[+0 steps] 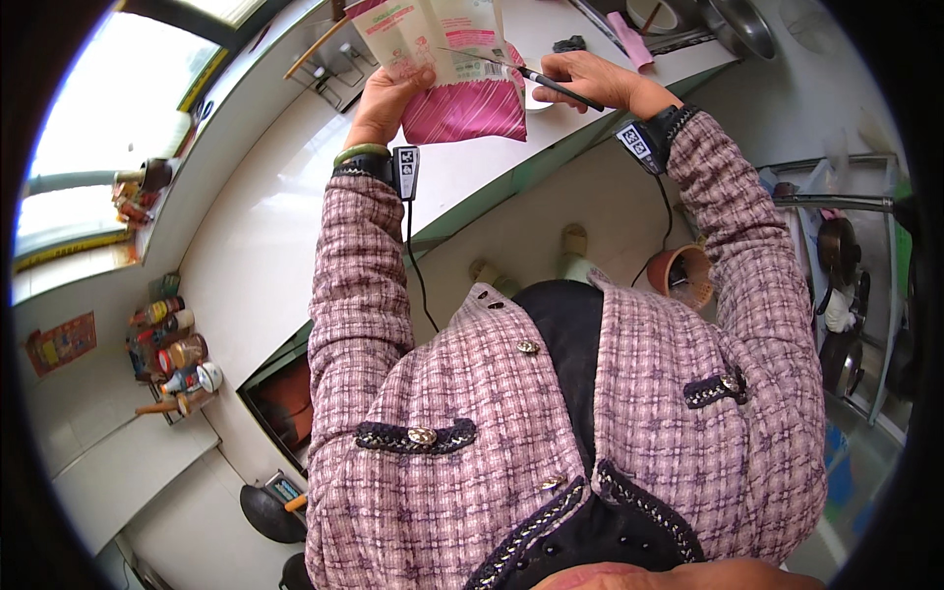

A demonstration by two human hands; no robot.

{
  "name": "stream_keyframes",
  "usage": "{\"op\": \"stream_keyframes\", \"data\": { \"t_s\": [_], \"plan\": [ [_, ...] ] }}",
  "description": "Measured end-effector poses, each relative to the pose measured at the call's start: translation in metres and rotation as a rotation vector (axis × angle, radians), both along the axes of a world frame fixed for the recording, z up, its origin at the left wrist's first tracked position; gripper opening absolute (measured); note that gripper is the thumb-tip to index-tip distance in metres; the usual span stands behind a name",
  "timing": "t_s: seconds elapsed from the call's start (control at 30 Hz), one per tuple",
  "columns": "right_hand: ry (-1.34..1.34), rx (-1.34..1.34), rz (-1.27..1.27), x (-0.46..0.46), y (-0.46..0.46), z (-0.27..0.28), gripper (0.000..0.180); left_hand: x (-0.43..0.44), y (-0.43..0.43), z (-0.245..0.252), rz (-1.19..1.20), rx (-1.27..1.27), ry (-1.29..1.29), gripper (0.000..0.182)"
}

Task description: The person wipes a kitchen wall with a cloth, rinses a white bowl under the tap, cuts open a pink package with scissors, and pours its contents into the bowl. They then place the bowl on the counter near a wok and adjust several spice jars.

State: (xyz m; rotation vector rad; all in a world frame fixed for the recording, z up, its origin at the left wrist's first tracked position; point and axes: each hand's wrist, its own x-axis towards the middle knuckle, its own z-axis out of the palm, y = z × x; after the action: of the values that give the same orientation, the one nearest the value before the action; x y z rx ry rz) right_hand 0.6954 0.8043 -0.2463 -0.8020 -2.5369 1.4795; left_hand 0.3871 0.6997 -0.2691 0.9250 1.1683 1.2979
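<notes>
My left hand (402, 92) pinches the left side of a pink and cream plastic packet (464, 110), held up above the white counter. The packet bears printing, and its lower part is plain pink with pale stripes. In my right hand (594, 80) is a slim cutting tool (562, 90) with a black handle and a thin pointed metal blade. Whether it is a knife or scissors I cannot tell. Its blade lies across the packet's right side. Behind the packet and my right hand, a white bowl (538, 102) is partly hidden.
The white counter (273, 184) runs along the window wall. Beyond the packet stands a wire rack (335, 81). A dark scouring pad (569, 44) and a pink cloth (630, 43) lie at the back right. Bottles and jars (177, 346) crowd the left corner. A basket (678, 276) sits on the floor.
</notes>
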Motion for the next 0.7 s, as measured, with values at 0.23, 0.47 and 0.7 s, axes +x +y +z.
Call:
{"op": "stream_keyframes", "data": {
  "t_s": [0.23,0.47,0.7],
  "plan": [
    [-0.058,-0.01,-0.073,0.006,0.001,-0.044,0.066,0.006,0.018,-0.027,-0.057,-0.177,0.148,0.026],
    [-0.059,-0.004,-0.062,-0.014,-0.011,-0.061,0.069,-0.008,0.006,-0.03,-0.026,-0.181,0.244,0.026],
    [-0.008,0.248,0.01,-0.037,-0.018,-0.077,0.08,-0.023,-0.02,-0.026,0.012,-0.209,0.248,0.028]
  ]
}}
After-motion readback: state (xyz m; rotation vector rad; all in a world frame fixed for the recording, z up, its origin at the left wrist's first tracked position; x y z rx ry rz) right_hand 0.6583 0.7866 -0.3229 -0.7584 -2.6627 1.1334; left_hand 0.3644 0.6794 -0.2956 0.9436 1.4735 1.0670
